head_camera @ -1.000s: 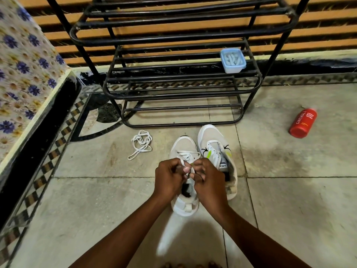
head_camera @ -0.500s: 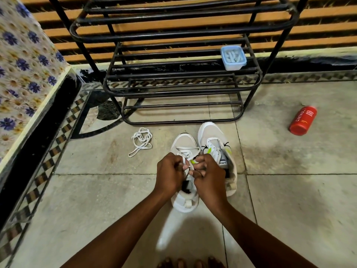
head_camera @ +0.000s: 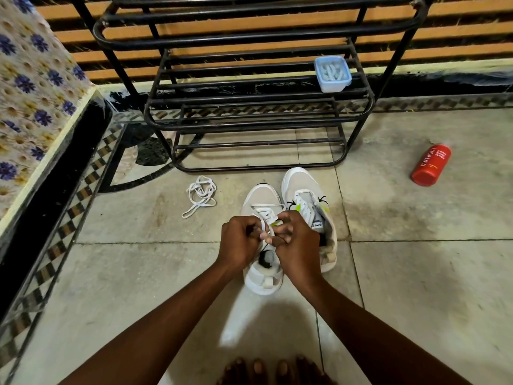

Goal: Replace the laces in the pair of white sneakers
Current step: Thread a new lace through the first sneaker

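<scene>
Two white sneakers stand side by side on the tiled floor, toes away from me. Over the tongue of the left sneaker my left hand and my right hand meet, each pinching an end of the white lace threaded through its eyelets. The hands hide the upper eyelets. The right sneaker is laced, with neon-yellow accents, and lies partly behind my right hand. A loose white lace lies bundled on the floor to the left of the shoes.
A black metal shoe rack stands just beyond the sneakers, with a small blue-lidded container on one shelf. A red bottle lies on the floor at right. A floral-covered ledge runs along the left. Toes show at the bottom edge.
Both hands have stayed on the lace over the left sneaker, with only small finger movements. The camera view has tipped down a little, so toes now show at the bottom edge.
</scene>
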